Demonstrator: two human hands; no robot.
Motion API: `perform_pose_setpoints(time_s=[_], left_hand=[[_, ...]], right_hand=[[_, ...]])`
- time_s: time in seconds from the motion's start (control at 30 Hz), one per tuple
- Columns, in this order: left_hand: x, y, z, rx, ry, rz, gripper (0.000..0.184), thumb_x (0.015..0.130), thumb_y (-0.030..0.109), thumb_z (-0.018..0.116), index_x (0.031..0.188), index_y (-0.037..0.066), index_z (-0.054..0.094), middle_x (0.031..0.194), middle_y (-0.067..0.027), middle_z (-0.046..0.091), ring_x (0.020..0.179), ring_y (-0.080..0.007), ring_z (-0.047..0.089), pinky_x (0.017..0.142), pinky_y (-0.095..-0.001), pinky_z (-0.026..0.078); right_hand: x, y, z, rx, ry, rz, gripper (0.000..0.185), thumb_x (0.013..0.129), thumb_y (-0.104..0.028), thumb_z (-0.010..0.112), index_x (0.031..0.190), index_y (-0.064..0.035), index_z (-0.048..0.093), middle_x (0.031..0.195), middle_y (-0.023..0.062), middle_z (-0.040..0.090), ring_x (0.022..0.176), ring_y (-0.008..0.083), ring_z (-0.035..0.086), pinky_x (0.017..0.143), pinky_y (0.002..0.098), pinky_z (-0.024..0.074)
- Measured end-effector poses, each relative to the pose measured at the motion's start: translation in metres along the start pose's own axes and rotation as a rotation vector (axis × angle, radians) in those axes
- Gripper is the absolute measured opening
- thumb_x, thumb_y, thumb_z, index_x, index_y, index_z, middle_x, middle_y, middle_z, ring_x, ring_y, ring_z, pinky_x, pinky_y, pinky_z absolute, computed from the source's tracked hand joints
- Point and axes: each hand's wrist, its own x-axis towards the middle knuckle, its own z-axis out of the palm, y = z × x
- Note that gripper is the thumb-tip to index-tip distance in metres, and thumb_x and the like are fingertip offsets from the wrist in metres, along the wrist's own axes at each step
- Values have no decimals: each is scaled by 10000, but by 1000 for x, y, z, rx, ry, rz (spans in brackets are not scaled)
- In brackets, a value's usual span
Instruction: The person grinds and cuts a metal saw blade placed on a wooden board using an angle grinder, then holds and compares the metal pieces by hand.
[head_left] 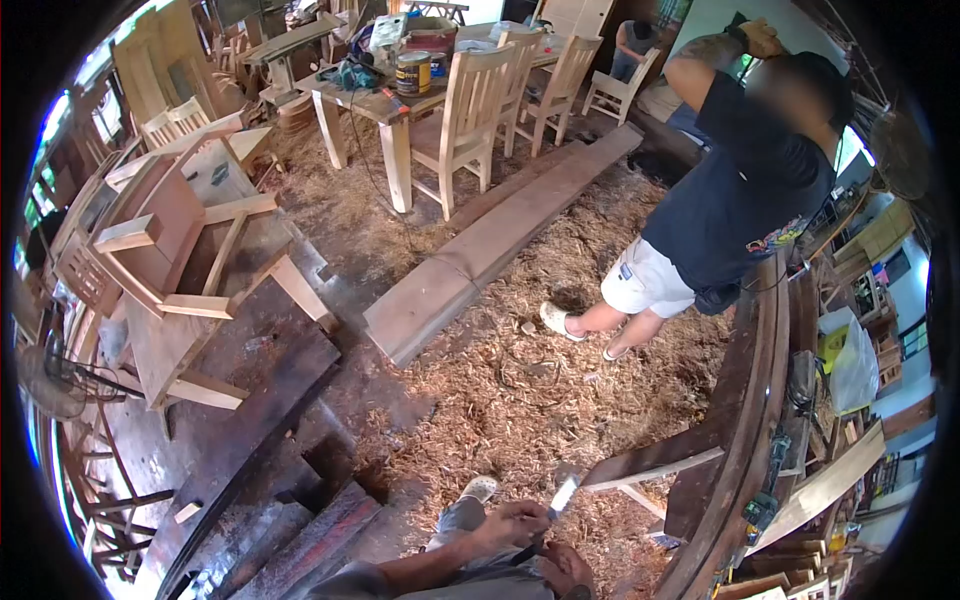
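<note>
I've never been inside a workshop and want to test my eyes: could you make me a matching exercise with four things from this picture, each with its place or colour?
Things:
1. metal blade
2. long plank
3. labelled can
4. the standing person's shorts

Places or colours:
A. on a wooden table
B. whitish
C. beside the left hand
D. low down, with wood shavings around

Right pairs: 1-C, 2-D, 3-A, 4-B
</note>
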Motion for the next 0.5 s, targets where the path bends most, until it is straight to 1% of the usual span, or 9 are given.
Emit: perform_pose_setpoints(time_s=[0.03, 0.07, 0.17, 0.2, 0.3, 0.33, 0.4, 0.43, 0.5], left_hand=[[0, -6, 5, -19, -47, 21, 161, 951, 150, 697, 1047, 22, 683, 892, -12, 642, 826, -96, 602, 757, -255, 483], [-1, -9, 7, -36, -96, 39, 155, 951, 145, 698, 1052, 27, 684, 899, -6, 641, 834, -92, 605, 758, -249, 486], [-8, 2, 13, -126, -149, 21, 157, 952, 147, 698, 1049, 24, 683, 902, -2, 646, 838, -95, 608, 765, -254, 479], [-12, 10, 15, -114, -116, 7, 159, 964, 159, 684, 1046, 22, 680, 906, -1, 651, 833, -87, 602, 768, -254, 470], [-12, 12, 4, 52, -111, 12, 192, 972, 191, 679, 1051, 16, 675, 910, -7, 657, 845, -83, 599, 771, -254, 464], [-12, 15, 4, 59, -113, 12, 192, 972, 191, 679, 1051, 16, 675, 910, -7, 657, 845, -83, 599, 771, -254, 464], [-12, 22, 5, 109, -108, 15, 217, 975, 215, 679, 1058, 13, 676, 912, -9, 660, 865, -82, 598, 774, -257, 467], [-11, 25, 5, 120, -108, 9, 217, 975, 215, 679, 1058, 13, 676, 912, -9, 660, 865, -82, 598, 774, -257, 467], [-9, 32, 5, 235, -81, 10, 235, 966, 205, 691, 1086, 4, 663, 944, -22, 667, 893, -89, 601, 783, -262, 470]], right_hand=[[11, 0, 9, 106, 51, -120, 322, 979, -188, 625, 1292, -113, 613, 1160, 125, 682, 960, 199, 658, 803, 307, 528], [24, 9, 24, 129, 239, -389, 229, 977, -159, 608, 1173, -54, 658, 1032, 89, 710, 831, 159, 636, 656, 300, 508], [16, -26, 19, -105, 305, -257, 188, 973, -142, 598, 1105, -38, 682, 916, 69, 702, 750, 128, 589, 606, 293, 464], [15, -32, 20, -136, 332, -174, 172, 974, -149, 596, 1069, -52, 701, 847, 61, 675, 724, 128, 563, 619, 298, 447], [30, -10, 24, 47, 326, -141, 156, 965, -163, 614, 1037, -68, 714, 814, 89, 662, 724, 134, 571, 655, 302, 459], [24, -33, 19, 53, 329, -145, 156, 965, -163, 614, 1037, -68, 714, 814, 89, 662, 724, 134, 571, 655, 302, 459], [12, -74, 5, -115, 218, -104, 206, 964, -215, 623, 1060, -60, 717, 888, 148, 702, 818, 210, 648, 744, 342, 507], [17, -68, 4, -102, 221, -105, 206, 964, -215, 623, 1060, -60, 717, 888, 148, 702, 818, 210, 648, 744, 342, 507], [34, -49, 1, 3, 158, -203, 332, 935, -220, 688, 1231, -69, 668, 1080, 203, 722, 1003, 278, 710, 881, 390, 544]])
